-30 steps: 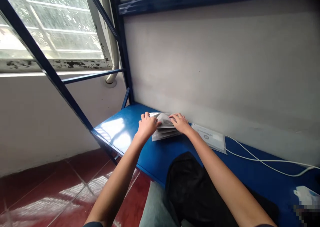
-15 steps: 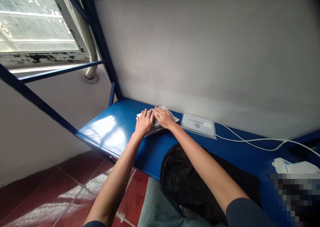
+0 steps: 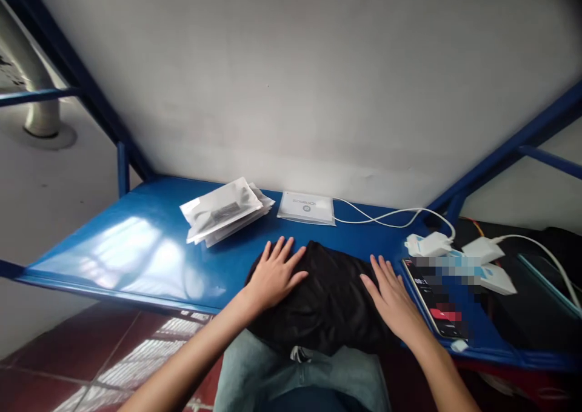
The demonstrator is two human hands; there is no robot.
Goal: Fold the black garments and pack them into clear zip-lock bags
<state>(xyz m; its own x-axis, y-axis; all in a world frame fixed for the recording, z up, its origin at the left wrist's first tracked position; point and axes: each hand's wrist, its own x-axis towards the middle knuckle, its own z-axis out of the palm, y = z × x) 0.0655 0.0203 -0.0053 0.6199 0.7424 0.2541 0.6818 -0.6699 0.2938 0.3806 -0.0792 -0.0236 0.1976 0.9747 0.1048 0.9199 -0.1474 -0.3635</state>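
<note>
Resting flat, fingers spread: left hand [image 3: 274,272] & right hand [image 3: 391,297] on black cloth [image 3: 330,297]; packets [image 3: 225,211] behind, phone [image 3: 434,300] right.

Both forearms were seen bare, w/ no watch or rings; left hand [image 3: 276,272] & right hand [image 3: 392,300] were ungloved, nails kept short. Light blue-grey jeans [image 3: 297,378] were worn, w/ a dark navy top edge glimpsed at btm of frame.

A blue shelf [image 3: 136,248] carries stacked packets [image 3: 225,211], a flat pouch [image 3: 306,207], black cloth [image 3: 327,291], a phone [image 3: 431,300] and chargers [image 3: 454,251].
</note>
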